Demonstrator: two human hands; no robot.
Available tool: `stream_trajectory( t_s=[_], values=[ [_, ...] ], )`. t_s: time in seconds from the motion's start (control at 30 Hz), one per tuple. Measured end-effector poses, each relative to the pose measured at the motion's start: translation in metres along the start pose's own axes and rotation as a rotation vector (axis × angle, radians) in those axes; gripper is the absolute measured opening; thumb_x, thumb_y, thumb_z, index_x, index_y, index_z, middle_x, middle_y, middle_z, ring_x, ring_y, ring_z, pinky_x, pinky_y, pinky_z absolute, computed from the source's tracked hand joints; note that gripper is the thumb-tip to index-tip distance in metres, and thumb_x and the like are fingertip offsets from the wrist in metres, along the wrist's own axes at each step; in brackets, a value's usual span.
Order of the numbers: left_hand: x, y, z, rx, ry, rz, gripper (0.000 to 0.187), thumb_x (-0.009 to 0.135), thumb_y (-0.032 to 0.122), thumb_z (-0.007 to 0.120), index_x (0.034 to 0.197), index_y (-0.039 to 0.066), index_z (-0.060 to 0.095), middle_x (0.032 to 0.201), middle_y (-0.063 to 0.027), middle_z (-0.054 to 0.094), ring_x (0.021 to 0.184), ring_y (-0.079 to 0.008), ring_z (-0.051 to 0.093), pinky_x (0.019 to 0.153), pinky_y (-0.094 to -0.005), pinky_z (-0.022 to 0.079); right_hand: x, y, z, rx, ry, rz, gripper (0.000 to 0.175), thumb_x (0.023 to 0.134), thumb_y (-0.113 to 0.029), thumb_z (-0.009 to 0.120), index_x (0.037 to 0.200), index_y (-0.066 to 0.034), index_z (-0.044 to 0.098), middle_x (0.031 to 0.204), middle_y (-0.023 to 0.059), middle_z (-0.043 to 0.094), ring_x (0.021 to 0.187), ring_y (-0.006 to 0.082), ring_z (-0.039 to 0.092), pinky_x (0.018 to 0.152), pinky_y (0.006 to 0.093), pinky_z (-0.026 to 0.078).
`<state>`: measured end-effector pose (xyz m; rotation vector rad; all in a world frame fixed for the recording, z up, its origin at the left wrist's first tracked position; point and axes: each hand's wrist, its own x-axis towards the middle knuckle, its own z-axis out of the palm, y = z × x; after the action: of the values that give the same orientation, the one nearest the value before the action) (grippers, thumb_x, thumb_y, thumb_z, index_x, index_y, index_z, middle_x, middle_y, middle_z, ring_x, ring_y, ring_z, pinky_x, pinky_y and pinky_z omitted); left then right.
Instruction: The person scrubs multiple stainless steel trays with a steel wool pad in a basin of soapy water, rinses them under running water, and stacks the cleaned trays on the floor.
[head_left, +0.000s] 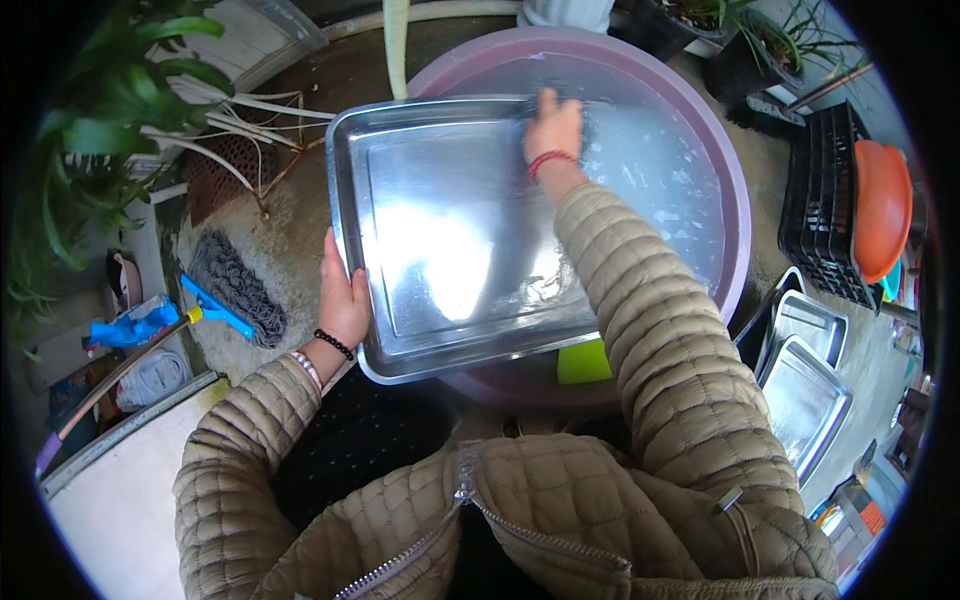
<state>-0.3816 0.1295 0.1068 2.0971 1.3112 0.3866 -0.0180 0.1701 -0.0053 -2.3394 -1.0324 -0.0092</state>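
A shallow rectangular metal tray (442, 180) is tilted over a large round pink plastic tub (736, 217) of cloudy water. My left hand (343, 304) grips the tray's left rim, thumb on the inner side. My right hand (555, 131) is over the tray's far right part, fingers bent around a dark scrubber (534, 105), probably steel wool; motion blurs it. My right forearm hides the tray's right edge. Below the tray's near edge, a bright green item (583, 363) shows in the tub.
More metal trays (806, 405) lean at the right, beside a black plastic crate (821, 202) and an orange basin (883, 210). On the left are a grey mop head (236, 289), a blue squeegee (217, 306) and a white wire rack (247, 124). Potted plants (757, 56) stand behind the tub.
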Motion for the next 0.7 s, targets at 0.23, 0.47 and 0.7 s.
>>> stream_trajectory(
  t_s=[0.23,0.47,0.7],
  values=[
    [-0.001,0.0,0.002,0.05,0.004,0.008,0.072,0.087,-0.003,0.045,0.148,0.0,0.008,0.141,-0.0283,0.033,0.128,-0.04,0.038,0.109,-0.0407,0.029,0.065,0.138,-0.063,-0.356,-0.394,0.205,0.049,0.088,-0.038,0.059,0.131,-0.0156,0.053,0.133,0.0158,0.043,0.121,0.0356,0.049,0.096,0.0427,0.045],
    [0.0,-0.002,0.002,0.014,-0.004,-0.002,0.072,0.087,-0.004,0.044,0.149,0.0,0.008,0.141,-0.0281,0.032,0.129,-0.0391,0.038,0.109,-0.0398,0.029,0.053,0.125,-0.039,-0.464,-0.48,0.401,0.044,0.089,-0.031,0.051,0.133,-0.021,0.054,0.139,0.0119,0.042,0.127,0.0308,0.044,0.104,0.0466,0.034],
    [-0.001,0.003,0.003,0.059,0.023,-0.003,0.07,0.087,-0.004,0.044,0.149,0.0,0.01,0.142,-0.0277,0.033,0.13,-0.0394,0.037,0.109,-0.04,0.028,0.039,0.074,-0.029,-0.222,-0.488,0.367,0.038,0.086,-0.025,0.052,0.122,-0.0165,0.062,0.129,0.0131,0.054,0.123,0.0354,0.046,0.1,0.0429,0.039]
  ],
)
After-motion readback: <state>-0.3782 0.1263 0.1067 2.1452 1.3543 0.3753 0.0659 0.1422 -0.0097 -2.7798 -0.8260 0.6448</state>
